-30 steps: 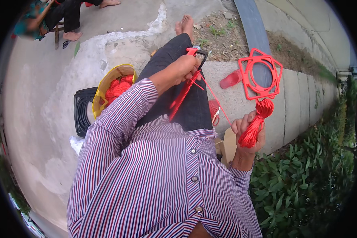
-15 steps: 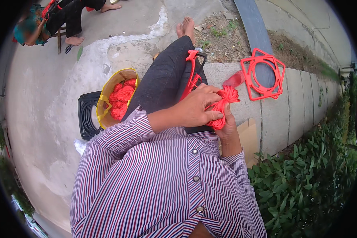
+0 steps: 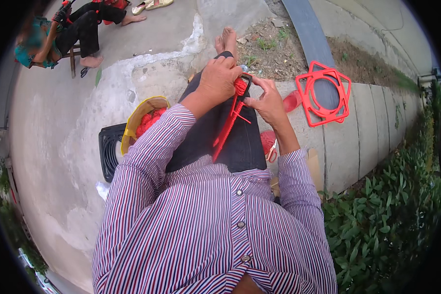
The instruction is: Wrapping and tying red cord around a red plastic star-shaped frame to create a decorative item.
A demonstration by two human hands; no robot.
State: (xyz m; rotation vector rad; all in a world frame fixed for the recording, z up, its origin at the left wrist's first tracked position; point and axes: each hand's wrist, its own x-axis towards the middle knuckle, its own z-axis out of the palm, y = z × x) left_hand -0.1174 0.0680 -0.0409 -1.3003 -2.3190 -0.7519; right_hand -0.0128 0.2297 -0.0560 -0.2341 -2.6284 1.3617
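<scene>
Over my lap, a black plastic frame piece (image 3: 248,81) stands beside a bundle of red cord (image 3: 240,87). My left hand (image 3: 217,81) is closed at the bundle and the frame's left side, its fingertips partly hidden. Thumb and forefinger of my right hand (image 3: 268,102) pinch the frame's right edge. A long red plastic strip with a toothed edge (image 3: 224,131) runs from below the frame toward my waist, lying on my dark trousers (image 3: 193,139).
On the left stand a yellow-rimmed bag (image 3: 128,131) of red cord and black frames (image 3: 108,142). To the right are red frames (image 3: 324,93), a red container (image 3: 292,101) and scissors (image 3: 271,155). Bushes (image 3: 377,215) grow lower right. Another person (image 3: 83,29) sits far left.
Both hands have moved forward from near my waist to the black frame, and the red cord bundle has come along into it. The scissors and a red item beside my thigh now show.
</scene>
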